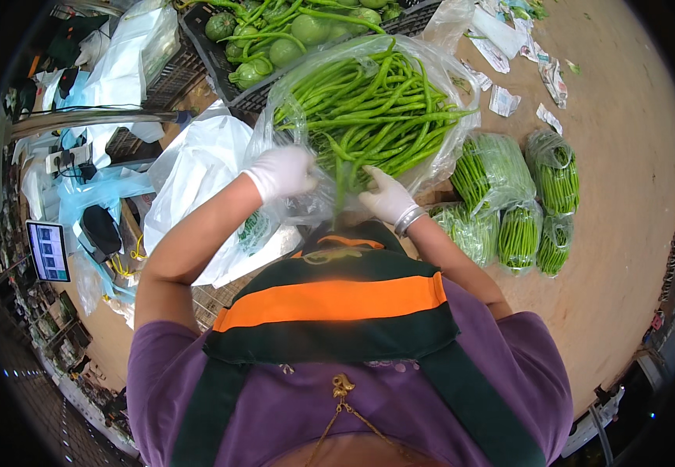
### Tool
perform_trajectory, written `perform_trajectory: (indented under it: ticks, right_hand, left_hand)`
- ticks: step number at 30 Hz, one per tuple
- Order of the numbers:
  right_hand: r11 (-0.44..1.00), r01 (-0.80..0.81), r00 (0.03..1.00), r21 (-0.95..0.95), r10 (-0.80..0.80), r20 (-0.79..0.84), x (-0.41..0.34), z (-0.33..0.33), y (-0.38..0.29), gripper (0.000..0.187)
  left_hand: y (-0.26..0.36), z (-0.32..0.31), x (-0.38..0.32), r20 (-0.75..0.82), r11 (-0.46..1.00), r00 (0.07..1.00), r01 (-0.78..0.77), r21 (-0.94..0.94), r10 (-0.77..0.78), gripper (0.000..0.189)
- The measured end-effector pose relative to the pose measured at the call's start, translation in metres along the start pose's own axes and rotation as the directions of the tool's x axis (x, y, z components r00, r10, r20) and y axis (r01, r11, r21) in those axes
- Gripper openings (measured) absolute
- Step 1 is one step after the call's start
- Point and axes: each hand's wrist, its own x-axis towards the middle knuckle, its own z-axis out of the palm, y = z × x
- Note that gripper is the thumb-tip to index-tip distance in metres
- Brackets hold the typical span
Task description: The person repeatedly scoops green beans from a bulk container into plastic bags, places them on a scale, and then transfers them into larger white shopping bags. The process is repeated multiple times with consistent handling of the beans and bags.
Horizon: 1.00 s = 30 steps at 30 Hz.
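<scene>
Long green chili peppers [384, 111] fill a clear plastic bag [466, 76] that lies wide at its mouth in front of me. My left hand [284, 173], in a white glove, is curled and blurred by the bag's near left edge; whether it grips anything is hidden. At the near right of the heap, my right hand [390, 197], gloved too and with a silver bangle at the wrist, has its fingertips against the peppers. Between the two hands, a few peppers [340, 172] hang down towards my apron, partly blurred.
Several wrapped bundles of green vegetables [518, 236] lie to the right. Behind the bag, a black crate [203, 49] holds round green squash [309, 29]. White plastic bags [197, 157], a metal bar [98, 121] and a small screen [48, 251] are at left; paper scraps [504, 100] lie back right.
</scene>
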Motion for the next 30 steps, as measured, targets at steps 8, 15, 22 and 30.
perform_trajectory:
  ticks: [8, 15, 22, 30]
  right_hand:
    - [0.594, 0.001, 0.747, 0.804, 0.534, -0.395, 0.033, 0.005, 0.03, 0.059]
    - [0.685, 0.052, 0.525, 0.726, 0.6, -0.604, 0.086, -0.033, 0.041, 0.108]
    - [0.559, 0.367, 0.647, 0.743, 0.42, -0.636, 0.095, -0.02, 0.009, 0.119]
    - [0.414, 0.491, 0.726, 0.767, 0.293, -0.623, 0.103, -0.02, -0.003, 0.105]
  left_hand:
    - [0.018, -0.004, 0.13, -0.674, 0.968, 0.736, -0.126, -0.219, -0.057, 0.103]
    - [0.027, -0.043, 0.166, -0.547, 0.96, 0.829, -0.05, -0.274, -0.113, 0.123]
    - [0.019, -0.053, 0.172, -0.296, 0.916, 0.94, 0.04, -0.399, -0.17, 0.134]
    - [0.01, -0.047, 0.16, -0.288, 0.716, 0.943, -0.087, -0.693, -0.165, 0.125]
